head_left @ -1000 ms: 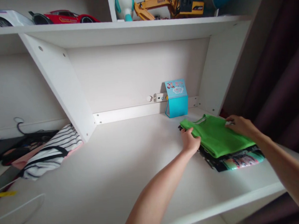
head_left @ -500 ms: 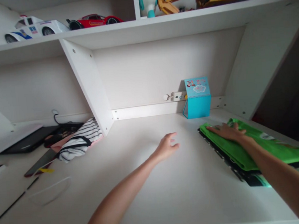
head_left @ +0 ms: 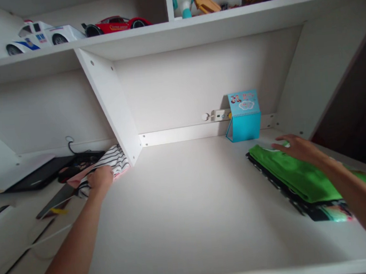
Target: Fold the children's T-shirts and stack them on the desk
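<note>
Your left hand (head_left: 100,179) rests on the striped garment (head_left: 118,157) (whether its hidden fingers pinch the cloth, I cannot tell), whose long axis slants away and rightward beneath it, while your right hand (head_left: 293,147), well apart, arches loosely spread over the green shirt (head_left: 289,173).

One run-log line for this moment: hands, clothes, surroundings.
left hand: on striped garment, grip unclear | right hand: open, over green garment, contact unclear | behind it: blue calendar | upper shelf: red toy car
</note>
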A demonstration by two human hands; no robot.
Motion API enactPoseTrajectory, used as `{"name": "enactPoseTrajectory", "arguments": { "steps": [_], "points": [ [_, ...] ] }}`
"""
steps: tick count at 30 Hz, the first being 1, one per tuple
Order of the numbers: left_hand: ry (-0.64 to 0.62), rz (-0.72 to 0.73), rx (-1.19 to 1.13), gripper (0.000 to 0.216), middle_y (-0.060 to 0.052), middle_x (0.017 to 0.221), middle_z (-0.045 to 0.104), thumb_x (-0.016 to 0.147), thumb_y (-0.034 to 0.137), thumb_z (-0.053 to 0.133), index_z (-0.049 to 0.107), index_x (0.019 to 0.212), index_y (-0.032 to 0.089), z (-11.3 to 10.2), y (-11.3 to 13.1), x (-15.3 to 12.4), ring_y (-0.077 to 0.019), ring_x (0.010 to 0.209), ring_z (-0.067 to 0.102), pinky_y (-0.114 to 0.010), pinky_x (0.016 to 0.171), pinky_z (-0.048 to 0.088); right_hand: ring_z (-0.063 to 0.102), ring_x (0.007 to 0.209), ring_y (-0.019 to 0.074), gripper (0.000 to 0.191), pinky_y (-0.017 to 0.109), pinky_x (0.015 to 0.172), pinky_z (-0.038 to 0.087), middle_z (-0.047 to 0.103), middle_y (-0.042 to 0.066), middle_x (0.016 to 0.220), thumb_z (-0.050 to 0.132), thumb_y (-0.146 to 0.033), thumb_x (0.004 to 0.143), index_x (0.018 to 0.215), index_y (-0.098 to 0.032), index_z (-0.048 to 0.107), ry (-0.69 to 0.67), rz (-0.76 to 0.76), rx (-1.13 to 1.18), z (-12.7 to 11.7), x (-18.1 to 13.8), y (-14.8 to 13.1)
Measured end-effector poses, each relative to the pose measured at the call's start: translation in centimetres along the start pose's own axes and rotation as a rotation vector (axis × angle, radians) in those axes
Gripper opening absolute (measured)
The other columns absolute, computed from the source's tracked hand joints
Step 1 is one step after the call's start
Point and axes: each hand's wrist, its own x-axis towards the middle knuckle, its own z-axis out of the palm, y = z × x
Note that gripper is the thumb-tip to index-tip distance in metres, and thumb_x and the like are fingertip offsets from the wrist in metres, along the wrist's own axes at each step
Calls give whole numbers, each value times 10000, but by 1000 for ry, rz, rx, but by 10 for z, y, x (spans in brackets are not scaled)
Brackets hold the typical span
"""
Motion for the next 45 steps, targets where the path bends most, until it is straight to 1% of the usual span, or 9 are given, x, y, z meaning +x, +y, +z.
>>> {"name": "enactPoseTrajectory", "arguments": {
  "steps": [3,6,9,13,17,24,31,37,45],
  "points": [
    [142,-82,-77,260,-127,853,644,838,240,386,570,971,114,-23,0,4,-307,850,612,-360,651,422,561,986,272,382,330,865,407,610,150,1039,445,-441,738,957,-163,590,-5,-17,15,-28,1,-10],
    [509,-118,-258,323,-95,947,633,886,248,271,472,1119,149,-68,27,-6,-268,868,604,-358,689,431,545,1017,282,292,344,876,398,604,148,1056,467,-383,744,936,-192,577,91,-47,54,-65,-5,-45],
    [725,216,-507,291,-40,919,627,892,256,290,492,1093,196,-118,89,-43,-217,863,592,-321,755,425,538,1020,286,296,364,859,405,592,154,1081,473,-396,779,994,-213,563,143,-161,215,-103,-23,-115],
    [277,909,-824,205,0,842,629,869,233,378,561,956,207,-142,192,-105,-141,783,587,-225,709,421,577,919,213,653,308,719,466,541,96,1170,578,-444,735,1303,-266,307,-188,-497,706,-125,-54,-216],
    [-126,977,-1104,139,-7,806,622,826,269,470,569,845,174,-115,242,-127,-118,712,569,-200,651,419,499,541,121,342,218,500,369,579,-16,664,529,-374,756,1047,-195,505,-312,-516,702,-107,-57,-246],
    [-455,872,-1101,243,5,762,617,647,269,649,609,849,141,-89,240,-119,-162,725,571,-226,633,425,465,539,111,178,212,509,311,550,-9,595,461,-267,767,781,-169,608,-17,-454,536,-133,-40,-233],
    [-33,728,-1050,245,6,676,575,728,361,554,605,759,123,-155,244,-75,-147,681,553,-227,625,402,552,726,188,213,255,619,356,610,46,798,415,-262,836,937,-182,584,509,-339,245,-205,5,-253],
    [337,670,-942,195,11,745,541,736,262,540,592,825,98,-219,240,-24,-175,845,544,-278,772,382,550,827,214,312,298,688,364,617,121,959,330,-348,921,1078,-144,506,592,-197,96,-241,50,-262],
    [166,568,-727,91,33,530,504,679,213,588,580,629,137,-160,205,-4,-129,585,494,-221,572,360,542,970,272,402,349,741,354,596,148,1052,324,-412,924,1050,-93,533,634,-209,-58,-273,63,-253]
  ]
}}
